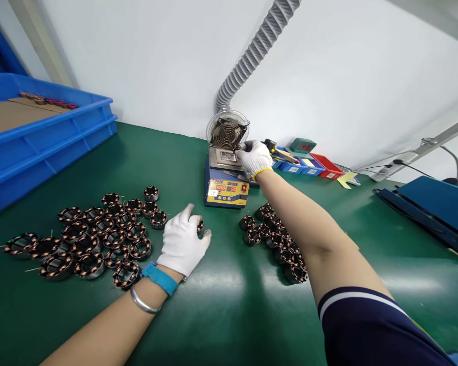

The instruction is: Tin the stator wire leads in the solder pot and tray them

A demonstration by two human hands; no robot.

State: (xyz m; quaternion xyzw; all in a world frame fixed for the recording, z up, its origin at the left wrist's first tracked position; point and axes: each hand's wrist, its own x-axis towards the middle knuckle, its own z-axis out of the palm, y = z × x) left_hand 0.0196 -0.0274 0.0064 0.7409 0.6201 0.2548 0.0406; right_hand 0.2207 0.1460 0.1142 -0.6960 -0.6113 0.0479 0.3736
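— Where is the piece, and how are my hands?

— My right hand (256, 156) is clamped on a copper-wound ring (236, 148) at the top of the yellow-fronted unit (226, 197), in front of the round fan (228, 134); much of it is hidden, so I can't tell whether it touches; my left hand (183, 241) curls round another ring (200, 226) over the desk (221, 315); whether it grips, I can't tell.

— What makes this go well?

— I judge that top hot, with the display (219, 187) lit; I'd hold the ring steady, fingertips high, lowering only the wire end; I'd also lift my right forearm (290, 203) well clear of the right-hand cluster (277, 243); the left-hand cluster (114, 243) stays separate.
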